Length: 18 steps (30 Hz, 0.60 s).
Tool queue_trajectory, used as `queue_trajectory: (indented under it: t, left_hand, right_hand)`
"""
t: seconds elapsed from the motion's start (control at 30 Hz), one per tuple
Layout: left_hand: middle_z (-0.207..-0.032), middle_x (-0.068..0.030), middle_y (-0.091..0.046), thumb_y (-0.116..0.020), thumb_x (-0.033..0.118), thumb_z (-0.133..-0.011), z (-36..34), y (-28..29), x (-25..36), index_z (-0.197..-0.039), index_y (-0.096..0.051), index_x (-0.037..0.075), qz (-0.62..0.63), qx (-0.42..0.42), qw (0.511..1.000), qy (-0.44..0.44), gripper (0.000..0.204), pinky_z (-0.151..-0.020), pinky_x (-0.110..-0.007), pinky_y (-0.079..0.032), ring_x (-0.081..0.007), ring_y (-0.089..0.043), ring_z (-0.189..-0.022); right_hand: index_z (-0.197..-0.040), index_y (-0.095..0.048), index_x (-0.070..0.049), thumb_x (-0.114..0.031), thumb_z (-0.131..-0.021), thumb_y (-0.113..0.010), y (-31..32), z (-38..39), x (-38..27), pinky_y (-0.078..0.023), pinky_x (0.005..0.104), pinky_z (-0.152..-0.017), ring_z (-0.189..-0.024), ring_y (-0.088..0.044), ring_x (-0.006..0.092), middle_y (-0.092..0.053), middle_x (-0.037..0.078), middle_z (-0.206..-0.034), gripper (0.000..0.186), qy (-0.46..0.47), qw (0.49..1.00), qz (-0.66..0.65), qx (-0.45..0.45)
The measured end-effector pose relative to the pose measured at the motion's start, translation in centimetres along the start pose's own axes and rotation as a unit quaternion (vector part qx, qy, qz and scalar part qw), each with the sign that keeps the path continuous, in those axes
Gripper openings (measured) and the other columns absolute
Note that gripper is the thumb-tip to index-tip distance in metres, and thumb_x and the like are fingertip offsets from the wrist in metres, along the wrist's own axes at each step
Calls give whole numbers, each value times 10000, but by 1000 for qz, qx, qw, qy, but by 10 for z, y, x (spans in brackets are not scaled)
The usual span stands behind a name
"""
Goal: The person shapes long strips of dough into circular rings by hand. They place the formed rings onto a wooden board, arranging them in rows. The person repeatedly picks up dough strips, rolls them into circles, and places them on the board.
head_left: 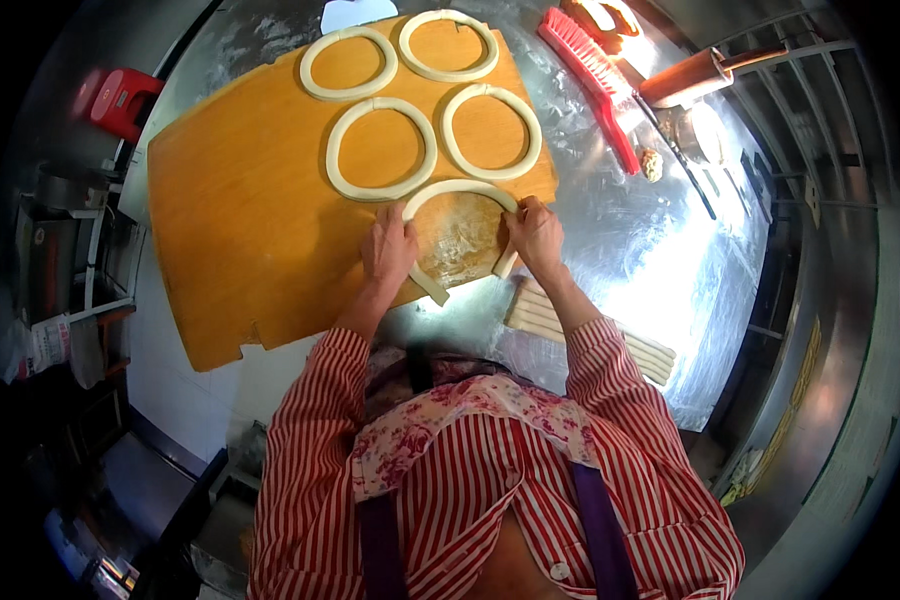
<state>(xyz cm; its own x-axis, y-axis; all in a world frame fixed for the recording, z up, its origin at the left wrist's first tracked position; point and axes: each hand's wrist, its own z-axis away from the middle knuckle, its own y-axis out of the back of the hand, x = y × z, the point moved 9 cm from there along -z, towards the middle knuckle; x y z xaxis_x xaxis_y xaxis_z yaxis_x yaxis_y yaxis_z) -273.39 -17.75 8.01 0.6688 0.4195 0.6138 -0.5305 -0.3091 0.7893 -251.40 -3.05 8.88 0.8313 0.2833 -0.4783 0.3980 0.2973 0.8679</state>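
Observation:
A pale dough strip [460, 186] arches over the near right edge of a wooden board [240, 190], its two loose ends hanging apart toward me. My left hand [390, 243] is closed round its left side, and my right hand [536, 232] grips its right side. Beyond it on the board lie several closed dough rings, among them a near left ring [335, 150], a near right ring [448, 130], a far left ring [308, 65] and a far right ring [410, 45]. More straight dough strips [650, 352] rest side by side beneath my right forearm.
A metal table [620, 235] dusted with flour holds the board. On its right side are a red brush [585, 65], a wooden rolling pin [685, 80], a thin dark rod [685, 165] and a small lump [652, 165]. A red object [122, 103] stands beyond the left edge.

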Motion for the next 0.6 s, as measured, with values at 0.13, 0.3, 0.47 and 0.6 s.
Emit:
queue_trajectory:
  t: [0.13,0.3,0.47,0.6]
  left_hand:
    - [-1173,-186,-609,-649,74,-876,6,32,15,-1191,-596,34,42,33,995,-80,322,-868,-473,-520,-390,-618,-1050]
    - [-1150,-164,-621,-682,54,-833,56,31,70,-1126,-684,39,10,-182,939,-293,294,-966,-437,-465,-353,-590,-1106]
    - [-1074,-118,-622,-711,74,-777,51,3,76,-1021,-713,38,20,-245,919,-310,247,-978,-428,-432,-315,-573,-1069]
    - [-962,-109,-607,-696,80,-765,45,-17,84,-975,-709,39,88,-173,948,-252,215,-955,-442,-426,-301,-574,-1032]
  right_hand:
    - [-1015,-676,-44,-226,-866,-721,25,4,-28,-552,438,-719,-878,-688,343,-695,132,-1005,240,92,993,30,-61]
    - [-1117,-661,-90,-99,-844,-690,14,50,-43,-577,432,-793,-982,-687,309,-655,77,-1179,275,372,903,-11,-215]
    - [-1009,-632,-61,-81,-842,-642,6,51,-45,-573,424,-736,-925,-680,319,-644,82,-1135,169,389,887,7,-248]
    - [-1057,-647,-56,-69,-831,-647,9,51,-54,-570,432,-738,-905,-679,337,-644,104,-1107,227,353,913,-11,-204]
